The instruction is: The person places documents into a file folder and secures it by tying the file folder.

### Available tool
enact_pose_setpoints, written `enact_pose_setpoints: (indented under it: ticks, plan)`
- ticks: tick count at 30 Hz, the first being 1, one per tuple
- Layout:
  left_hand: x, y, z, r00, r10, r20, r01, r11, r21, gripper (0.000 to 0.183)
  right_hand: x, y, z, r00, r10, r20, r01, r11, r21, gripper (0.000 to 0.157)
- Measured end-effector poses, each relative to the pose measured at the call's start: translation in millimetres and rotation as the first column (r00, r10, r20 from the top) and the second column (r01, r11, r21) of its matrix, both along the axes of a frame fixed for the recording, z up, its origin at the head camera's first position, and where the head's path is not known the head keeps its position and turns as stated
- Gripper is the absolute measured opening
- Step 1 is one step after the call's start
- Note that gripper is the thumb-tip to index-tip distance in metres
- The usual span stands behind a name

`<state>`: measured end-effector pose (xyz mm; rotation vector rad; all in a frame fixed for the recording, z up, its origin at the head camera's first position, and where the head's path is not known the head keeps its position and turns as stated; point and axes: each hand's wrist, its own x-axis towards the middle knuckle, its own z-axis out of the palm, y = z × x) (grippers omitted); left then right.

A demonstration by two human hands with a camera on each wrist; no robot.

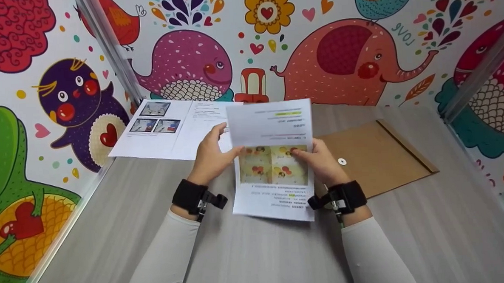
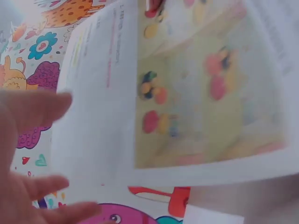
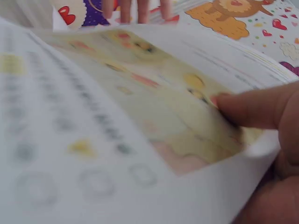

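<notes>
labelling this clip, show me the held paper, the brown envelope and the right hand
held paper [image 1: 272,162], head view, on its printed picture
brown envelope [image 1: 378,159], head view, middle of its face
right hand [image 1: 322,164], head view, near the thumb's base

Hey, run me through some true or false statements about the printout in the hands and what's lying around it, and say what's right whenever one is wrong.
1. The right hand pinches the printout. True.
2. A brown envelope lies on the table, right of the printout. True.
3. The left hand grips the envelope. False: it is at the printout's left edge.
4. The other papers lie on top of the envelope. False: they lie on the table, left of it and apart from it.
5. Each wrist wears a black band. True.
6. The side of the printout facing the person is blank. False: it is printed, partly in colour.
</notes>
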<state>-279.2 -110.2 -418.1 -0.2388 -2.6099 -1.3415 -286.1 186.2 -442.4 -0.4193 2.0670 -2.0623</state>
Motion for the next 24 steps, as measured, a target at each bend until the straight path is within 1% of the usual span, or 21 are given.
enact_pose_setpoints:
  ticks: [2, 4, 6, 7, 8, 9, 10, 12, 14, 16, 17, 18, 19, 20, 22, 24]
  plan:
    - [-2.0, 1.6, -2.2, 0.998, 0.059, 0.023, -0.061, 0.996, 0.067, 0.075, -1.6, 3.8, 0.6, 0.995, -0.095, 0.004, 0.095, 0.994, -0.045, 0.036]
    - [-3.9, 4.0, -4.8, 0.991, 0.105, 0.087, -0.116, 0.983, 0.143, 0.074, -2.8, 6.8, 1.1, 0.983, -0.182, 0.017, 0.183, 0.978, -0.097, 0.037]
    - [-6.2, 7.5, -7.8, 0.976, 0.136, 0.170, -0.173, 0.958, 0.229, 0.073, -4.4, 8.7, 1.7, 0.964, -0.263, 0.047, 0.267, 0.951, -0.154, 0.038]
    - [-7.2, 9.9, -9.0, 0.966, 0.146, 0.212, -0.202, 0.941, 0.273, 0.074, -5.4, 9.2, 1.8, 0.951, -0.302, 0.071, 0.310, 0.931, -0.194, 0.038]
    - [-8.3, 12.3, -10.5, 0.957, 0.150, 0.250, -0.229, 0.918, 0.324, 0.074, -6.2, 9.5, 2.1, 0.936, -0.337, 0.096, 0.351, 0.909, -0.225, 0.038]
    - [-9.4, 15.0, -12.0, 0.948, 0.152, 0.281, -0.256, 0.887, 0.383, 0.074, -7.0, 9.6, 2.1, 0.922, -0.368, 0.120, 0.387, 0.885, -0.257, 0.038]
    - [-9.9, 17.5, -13.5, 0.940, 0.154, 0.304, -0.283, 0.850, 0.444, 0.073, -7.7, 9.1, 2.4, 0.907, -0.396, 0.146, 0.422, 0.860, -0.288, 0.037]
    - [-9.6, 22.6, -17.0, 0.929, 0.150, 0.339, -0.327, 0.760, 0.561, 0.072, -8.9, 7.2, 2.7, 0.877, -0.446, 0.178, 0.480, 0.811, -0.335, 0.035]
    - [-8.1, 28.3, -21.3, 0.927, 0.136, 0.348, -0.348, 0.656, 0.670, 0.071, -9.0, 4.0, 2.4, 0.848, -0.489, 0.206, 0.530, 0.765, -0.366, 0.033]
    - [-5.3, 34.1, -25.6, 0.929, 0.103, 0.356, -0.350, 0.559, 0.752, 0.072, -8.9, -0.4, 1.7, 0.823, -0.519, 0.229, 0.566, 0.720, -0.401, 0.033]
    - [-3.9, 37.0, -27.9, 0.932, 0.079, 0.354, -0.342, 0.515, 0.786, 0.073, -8.6, -3.0, 1.3, 0.811, -0.532, 0.243, 0.583, 0.698, -0.417, 0.034]
    - [-2.6, 39.8, -30.1, 0.937, 0.047, 0.346, -0.325, 0.478, 0.816, 0.074, -8.3, -5.6, 0.5, 0.799, -0.541, 0.262, 0.598, 0.672, -0.436, 0.034]
    - [-1.3, 42.6, -32.1, 0.941, 0.014, 0.337, -0.307, 0.448, 0.840, 0.075, -7.8, -8.5, -0.3, 0.790, -0.545, 0.282, 0.610, 0.649, -0.455, 0.035]
    - [-0.2, 45.2, -33.9, 0.945, -0.025, 0.327, -0.286, 0.423, 0.860, 0.073, -7.2, -11.2, -1.2, 0.783, -0.544, 0.300, 0.618, 0.628, -0.474, 0.037]
    - [1.4, 50.0, -36.6, 0.949, -0.101, 0.300, -0.240, 0.387, 0.890, 0.065, -6.2, -17.4, -3.7, 0.771, -0.542, 0.335, 0.632, 0.584, -0.509, 0.039]
    - [2.8, 53.8, -38.7, 0.950, -0.154, 0.271, -0.197, 0.375, 0.906, 0.053, -4.3, -24.7, -6.2, 0.767, -0.532, 0.359, 0.636, 0.558, -0.533, 0.041]
